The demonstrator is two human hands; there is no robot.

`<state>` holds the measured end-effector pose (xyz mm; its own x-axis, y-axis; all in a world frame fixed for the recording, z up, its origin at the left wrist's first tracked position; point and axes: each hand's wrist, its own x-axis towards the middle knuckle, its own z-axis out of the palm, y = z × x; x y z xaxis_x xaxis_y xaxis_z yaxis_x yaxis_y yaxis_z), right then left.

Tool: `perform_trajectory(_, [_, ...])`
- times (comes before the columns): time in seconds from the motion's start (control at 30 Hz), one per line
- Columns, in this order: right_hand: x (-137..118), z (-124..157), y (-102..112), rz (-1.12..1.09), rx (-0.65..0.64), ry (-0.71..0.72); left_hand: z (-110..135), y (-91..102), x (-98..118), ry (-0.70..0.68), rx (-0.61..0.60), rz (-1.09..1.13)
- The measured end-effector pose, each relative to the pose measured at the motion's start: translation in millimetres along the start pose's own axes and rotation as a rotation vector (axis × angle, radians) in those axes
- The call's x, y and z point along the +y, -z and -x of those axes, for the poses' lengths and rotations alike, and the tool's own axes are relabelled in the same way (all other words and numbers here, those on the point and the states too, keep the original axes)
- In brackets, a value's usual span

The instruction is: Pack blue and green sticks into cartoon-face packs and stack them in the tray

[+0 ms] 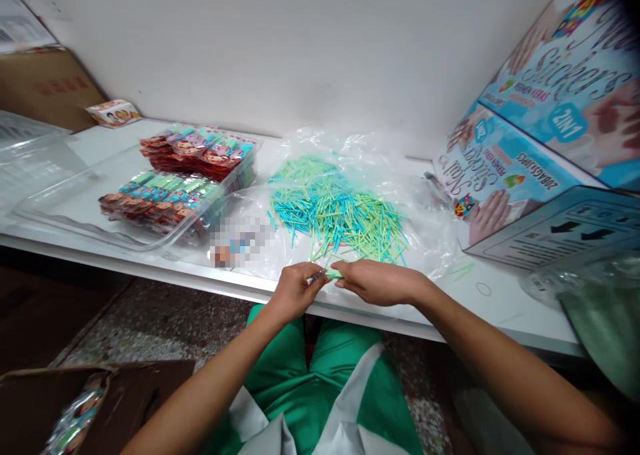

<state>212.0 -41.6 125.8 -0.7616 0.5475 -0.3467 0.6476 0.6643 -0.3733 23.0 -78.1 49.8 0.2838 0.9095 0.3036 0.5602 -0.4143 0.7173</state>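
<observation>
My left hand [296,289] is closed in a pinch around a small glossy plastic packet [316,277], mostly covered by the fingers. Beside it, my right hand [377,282] grips a few thin green sticks [334,274], their ends meeting the left fingertips. Both hands are close together over the table's front edge. Just beyond them, a large heap of thin green and blue sticks [345,211] lies on a clear plastic bag [430,231]. Left of the heap, a single packet [230,249], blurred in the view, rests on the table.
A clear tray [75,205] holds stacked packets [195,151] at the left. Large blue printed boxes [530,168] stand on the right. A cardboard box [45,85] and a small carton [114,113] sit at the back left. A rubber band [483,289] lies at right.
</observation>
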Motion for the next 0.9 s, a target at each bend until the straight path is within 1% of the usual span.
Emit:
perform_trajectory(0.13, [-2.9,-4.1,-5.3,0.083,-0.054,-0.05,1.0,-2.1,0.4,-0.103,-0.064,-0.161])
perform_trajectory(0.2, [-4.3,-7.1,-9.6,0.112,-0.067,-0.079,1.1,-2.9,3.6,-0.132,-0.108,-0.218])
perform_trajectory(0.33, [-5.7,-11.2,-12.8,0.146,-0.048,-0.082,1.3,-5.4,14.5,-0.083,-0.2,-0.302])
perform_trajectory(0.43, [-4.3,-9.8,-4.1,0.093,-0.022,-0.034,3.2,-9.7,19.5,-0.037,-0.279,-0.319])
perform_trajectory(0.5, [-2.0,-7.2,4.1,0.005,-0.021,0.064,4.7,-12.1,20.5,-0.008,-0.323,-0.213])
perform_trajectory(0.57, [0.7,-5.5,8.9,-0.1,0.014,0.16,5.2,-12.5,21.3,0.046,-0.346,-0.002])
perform_trajectory(0.6, [1.7,-5.8,9.0,-0.142,0.059,0.18,5.0,-12.1,22.1,0.085,-0.352,0.113])
perform_trajectory(0.67, [2.3,-9.5,4.2,-0.173,0.194,0.147,3.9,-10.7,24.7,0.165,-0.367,0.3])
perform_trajectory(0.73, [0.6,-16.7,-4.0,-0.138,0.313,0.056,2.9,-9.9,27.7,0.223,-0.381,0.398])
perform_trajectory(0.77, [-0.8,-20.9,-7.7,-0.117,0.344,0.013,2.8,-10.3,28.8,0.234,-0.379,0.423])
perform_trajectory(0.83, [-3.3,-28.2,-12.2,-0.114,0.357,-0.031,3.8,-12.4,29.5,0.248,-0.344,0.464])
perform_trajectory(0.9, [-3.3,-32.0,-13.0,-0.196,0.383,-0.034,5.9,-15.6,28.0,0.292,-0.284,0.54])
